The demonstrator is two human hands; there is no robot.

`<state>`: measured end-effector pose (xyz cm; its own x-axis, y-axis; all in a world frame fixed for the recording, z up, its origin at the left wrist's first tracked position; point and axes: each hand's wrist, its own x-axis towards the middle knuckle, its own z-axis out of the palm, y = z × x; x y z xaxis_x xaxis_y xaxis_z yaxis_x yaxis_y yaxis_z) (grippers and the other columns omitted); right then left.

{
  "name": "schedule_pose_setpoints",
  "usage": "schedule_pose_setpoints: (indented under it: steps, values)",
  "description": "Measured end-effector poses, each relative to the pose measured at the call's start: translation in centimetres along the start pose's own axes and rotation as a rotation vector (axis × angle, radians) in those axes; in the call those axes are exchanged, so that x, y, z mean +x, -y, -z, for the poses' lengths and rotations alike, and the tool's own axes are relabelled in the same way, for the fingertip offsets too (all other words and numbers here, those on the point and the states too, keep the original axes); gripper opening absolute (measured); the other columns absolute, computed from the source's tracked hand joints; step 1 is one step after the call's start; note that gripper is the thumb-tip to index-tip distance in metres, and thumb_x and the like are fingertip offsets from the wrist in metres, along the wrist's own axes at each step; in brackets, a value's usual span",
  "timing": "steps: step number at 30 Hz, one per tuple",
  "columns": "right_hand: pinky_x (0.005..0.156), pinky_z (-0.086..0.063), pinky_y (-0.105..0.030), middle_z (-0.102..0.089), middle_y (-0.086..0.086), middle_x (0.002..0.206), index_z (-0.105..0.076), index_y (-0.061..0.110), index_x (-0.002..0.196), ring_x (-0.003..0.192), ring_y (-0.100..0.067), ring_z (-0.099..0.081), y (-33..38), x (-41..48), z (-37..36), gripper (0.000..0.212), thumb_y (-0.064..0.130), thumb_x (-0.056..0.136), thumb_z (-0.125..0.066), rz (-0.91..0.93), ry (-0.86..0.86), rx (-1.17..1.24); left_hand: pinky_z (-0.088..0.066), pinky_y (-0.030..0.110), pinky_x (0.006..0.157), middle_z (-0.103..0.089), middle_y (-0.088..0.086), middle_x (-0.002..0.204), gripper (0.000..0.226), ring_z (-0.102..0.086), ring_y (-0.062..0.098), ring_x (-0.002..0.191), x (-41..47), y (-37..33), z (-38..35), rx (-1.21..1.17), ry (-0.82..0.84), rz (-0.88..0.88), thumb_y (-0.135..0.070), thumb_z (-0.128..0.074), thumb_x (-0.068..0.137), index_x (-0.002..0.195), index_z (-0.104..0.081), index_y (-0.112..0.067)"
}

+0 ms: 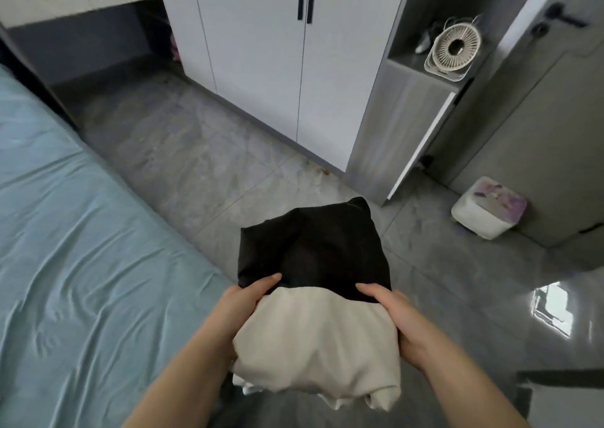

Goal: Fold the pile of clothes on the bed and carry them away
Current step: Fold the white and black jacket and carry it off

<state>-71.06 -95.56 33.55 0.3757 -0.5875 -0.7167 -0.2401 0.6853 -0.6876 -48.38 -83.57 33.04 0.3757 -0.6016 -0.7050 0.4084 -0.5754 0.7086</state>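
I hold a stack of folded clothes in front of me above the floor: a black garment (313, 247) on the far side and a cream garment (320, 339) nearer me. My left hand (243, 303) grips the stack's left side, thumb on the black cloth. My right hand (397, 316) grips its right side in the same way. The bed (72, 247) with its light blue sheet lies to the left, with no clothes on the part in view.
A white wardrobe (261, 54) with closed doors stands ahead. To its right a grey cabinet (408, 107) carries a small white fan (454, 48). A grey door (539, 100) is at far right, a white box (487, 208) on the glossy tile floor beside it.
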Motion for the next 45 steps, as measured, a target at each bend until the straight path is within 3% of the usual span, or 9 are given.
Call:
schedule_pose_setpoints:
  steps: [3, 6, 15, 24, 29, 33, 35, 39, 45]
  values:
    - [0.055, -0.054, -0.023, -0.076, -0.002, 0.082, -0.061, 0.017, 0.110, 0.076, -0.017, -0.074, 2.3, 0.8, 2.5, 0.037, 0.032, 0.079, -0.074, 0.013, -0.003, -0.004, -0.050, 0.024, 0.052, -0.076, 0.000, 0.074, 0.032, -0.073, 0.015, 0.062, 0.9, -1.7, -2.8, 0.022, -0.041, -0.010, -0.048, -0.082, 0.068, 0.080, -0.076, -0.019]
    - [0.055, -0.054, -0.022, -0.077, -0.004, 0.088, -0.064, 0.016, 0.111, 0.079, -0.018, -0.074, 4.5, 2.9, 3.8, 0.034, 0.030, 0.081, -0.072, 0.024, 0.018, -0.003, -0.051, 0.029, 0.057, -0.076, 0.004, 0.073, 0.026, -0.072, 0.018, 0.060, 2.8, -3.9, -4.5, 0.043, -0.046, -0.005, -0.047, -0.083, 0.065, 0.061, -0.077, -0.022]
    - [0.070, -0.053, -0.027, -0.076, -0.005, 0.098, -0.063, 0.016, 0.117, 0.090, -0.020, -0.073, 16.6, 13.4, 4.9, 0.038, 0.029, 0.082, -0.070, 0.077, -0.008, -0.022, -0.053, 0.031, 0.061, -0.075, 0.011, 0.074, 0.037, -0.072, 0.022, 0.062, 13.3, -15.5, -7.8, 0.067, -0.026, 0.000, -0.051, -0.080, 0.068, 0.064, -0.077, -0.014]
    - [0.061, -0.054, -0.023, -0.076, -0.005, 0.094, -0.073, 0.022, 0.097, 0.085, -0.019, -0.074, 29.5, 23.6, 0.6, 0.017, 0.028, 0.082, -0.070, 0.119, 0.087, -0.032, -0.051, 0.032, 0.061, -0.076, 0.006, 0.073, 0.030, -0.072, 0.017, 0.060, 21.8, -28.5, -6.0, 0.075, -0.138, -0.046, -0.051, -0.081, 0.064, 0.065, -0.079, -0.021]
    - [0.067, -0.053, -0.027, -0.076, -0.007, 0.093, -0.072, 0.020, 0.100, 0.084, -0.022, -0.074, 36.5, 29.1, -3.2, 0.021, 0.028, 0.081, -0.069, 0.105, 0.186, -0.144, -0.055, 0.036, 0.072, -0.076, 0.006, 0.075, 0.031, -0.073, 0.023, 0.070, 25.8, -32.7, -3.8, -0.026, -0.226, -0.021, -0.045, -0.082, 0.067, 0.070, -0.078, -0.014]
    - [0.074, -0.053, -0.030, -0.076, -0.008, 0.096, -0.071, 0.019, 0.105, 0.088, -0.023, -0.073, 42.6, 33.8, -6.4, 0.024, 0.027, 0.083, -0.066, 0.097, 0.313, -0.256, -0.044, 0.006, 0.056, -0.066, -0.012, 0.085, 0.011, -0.063, -0.006, 0.066, 29.5, -35.8, -1.8, -0.017, -0.316, -0.131, -0.038, -0.073, 0.082, 0.088, -0.075, -0.029]
    - [0.077, -0.053, -0.031, -0.076, -0.007, 0.098, -0.071, 0.019, 0.105, 0.090, -0.023, -0.073, 45.8, 36.4, -8.0, 0.023, 0.026, 0.085, -0.064, 0.096, 0.384, -0.308, -0.045, 0.011, 0.063, -0.068, -0.009, 0.092, 0.024, -0.066, 0.002, 0.075, 31.0, -37.2, -1.3, -0.094, -0.360, -0.145, -0.038, -0.072, 0.083, 0.099, -0.075, -0.020]
    - [0.080, -0.053, -0.034, -0.075, -0.008, 0.099, -0.070, 0.017, 0.106, 0.091, -0.024, -0.073, 50.9, 41.1, -12.3, 0.023, 0.025, 0.086, -0.063, 0.067, 0.527, -0.424, -0.054, 0.032, 0.071, -0.076, 0.007, 0.077, 0.034, -0.073, 0.022, 0.073, 32.3, -40.5, -0.3, -0.336, -0.442, -0.058, -0.044, -0.079, 0.071, 0.080, -0.080, -0.011]
    - [0.070, -0.053, -0.030, -0.076, -0.008, 0.097, -0.069, 0.014, 0.108, 0.087, -0.022, -0.073, 55.1, 46.8, -20.8, 0.026, 0.025, 0.085, -0.067, -0.027, 0.702, -0.575, -0.051, 0.029, 0.062, -0.076, -0.001, 0.076, 0.022, -0.072, 0.012, 0.064, 34.2, -43.0, 3.5, -0.527, -0.659, -0.068, -0.039, -0.079, 0.073, 0.075, -0.079, -0.017]
